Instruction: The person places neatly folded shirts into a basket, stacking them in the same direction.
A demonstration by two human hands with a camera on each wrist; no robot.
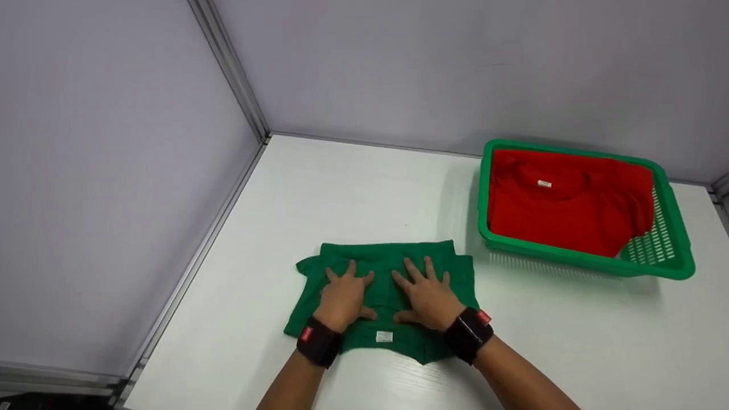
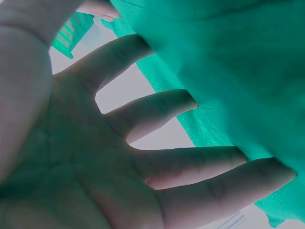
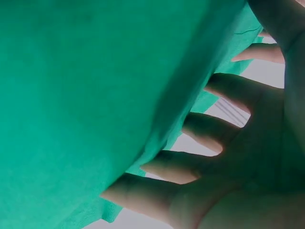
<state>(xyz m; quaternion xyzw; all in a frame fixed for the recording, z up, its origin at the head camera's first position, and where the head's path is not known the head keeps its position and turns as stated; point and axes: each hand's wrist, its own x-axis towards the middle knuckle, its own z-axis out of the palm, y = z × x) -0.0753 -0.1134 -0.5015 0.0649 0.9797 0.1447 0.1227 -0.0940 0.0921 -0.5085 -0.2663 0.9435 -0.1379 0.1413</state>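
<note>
A green T-shirt (image 1: 381, 290) lies folded on the white table, its neckline and pale label toward the person. My left hand (image 1: 343, 295) rests on the left part of the cloth, fingers spread. On the right part lies my right hand (image 1: 427, 296), also spread, with its thumb pointing toward the left one. In the left wrist view the fingertips (image 2: 186, 98) touch the green fabric (image 2: 238, 71). The right wrist view likewise has straight fingers (image 3: 157, 195) against the shirt (image 3: 95, 95). Neither hand grips anything.
A green plastic basket (image 1: 569, 263) stands at the back right of the table, with a folded red T-shirt (image 1: 558, 213) inside. Grey panel walls (image 1: 398, 68) rise behind and to the left of the white tabletop (image 1: 353, 188).
</note>
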